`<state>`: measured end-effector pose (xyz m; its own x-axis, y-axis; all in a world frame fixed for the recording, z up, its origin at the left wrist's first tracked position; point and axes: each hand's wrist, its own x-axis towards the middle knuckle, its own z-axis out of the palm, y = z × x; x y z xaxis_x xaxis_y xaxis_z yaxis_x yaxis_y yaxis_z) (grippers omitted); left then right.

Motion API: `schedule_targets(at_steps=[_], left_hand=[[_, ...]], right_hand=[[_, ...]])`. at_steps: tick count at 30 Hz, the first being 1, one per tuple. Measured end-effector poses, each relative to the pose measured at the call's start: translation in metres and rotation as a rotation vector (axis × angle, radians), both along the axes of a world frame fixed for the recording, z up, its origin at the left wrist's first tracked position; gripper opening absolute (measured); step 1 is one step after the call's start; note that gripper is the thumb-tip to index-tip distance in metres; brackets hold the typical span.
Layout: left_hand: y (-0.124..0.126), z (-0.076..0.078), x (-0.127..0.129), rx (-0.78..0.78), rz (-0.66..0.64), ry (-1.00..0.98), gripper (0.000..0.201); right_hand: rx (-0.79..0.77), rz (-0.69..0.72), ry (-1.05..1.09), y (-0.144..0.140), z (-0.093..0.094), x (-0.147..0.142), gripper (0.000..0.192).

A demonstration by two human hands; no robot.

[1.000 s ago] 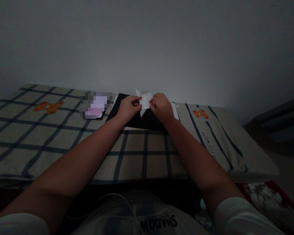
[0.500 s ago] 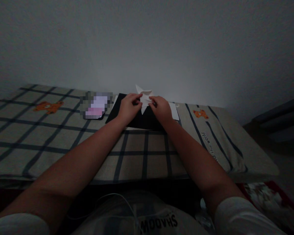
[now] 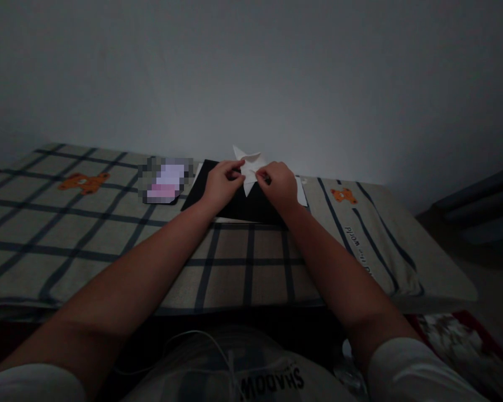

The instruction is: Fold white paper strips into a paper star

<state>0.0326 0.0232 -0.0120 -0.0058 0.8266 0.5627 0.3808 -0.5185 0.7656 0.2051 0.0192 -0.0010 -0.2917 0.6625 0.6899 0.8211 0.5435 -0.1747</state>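
Folded paper (image 3: 252, 166), pinched in both hands (image 3: 222, 181), black sheet (image 3: 247, 209) beneath, checked cloth (image 3: 228, 243), grey wall (image 3: 251, 72)

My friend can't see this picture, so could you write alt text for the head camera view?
A person's left hand and right hand pinch folded white paper over a black sheet and checked cloth. A pixelated phone lies to the left, with a grey wall behind.
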Motion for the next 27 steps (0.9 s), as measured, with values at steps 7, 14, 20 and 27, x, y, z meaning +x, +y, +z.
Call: schedule_targets(at_steps=[7, 14, 20, 27], left_hand=[[-0.008, 0.005, 0.004, -0.048, 0.039, -0.024, 0.034], [-0.010, 0.007, 0.007, -0.073, 0.084, -0.080, 0.035], [-0.003, 0.004, 0.004, -0.095, 0.100, -0.130, 0.037], [0.002, -0.001, 0.003, -0.155, 0.083, -0.210, 0.041]], right_hand=[[0.086, 0.020, -0.114, -0.007, 0.000, -0.007, 0.023], [0.094, 0.072, -0.158, -0.012, 0.003, -0.009, 0.022], [0.120, 0.130, -0.196, -0.011, 0.000, -0.010, 0.022], [0.085, 0.155, -0.229, -0.010, 0.001, -0.010, 0.023]])
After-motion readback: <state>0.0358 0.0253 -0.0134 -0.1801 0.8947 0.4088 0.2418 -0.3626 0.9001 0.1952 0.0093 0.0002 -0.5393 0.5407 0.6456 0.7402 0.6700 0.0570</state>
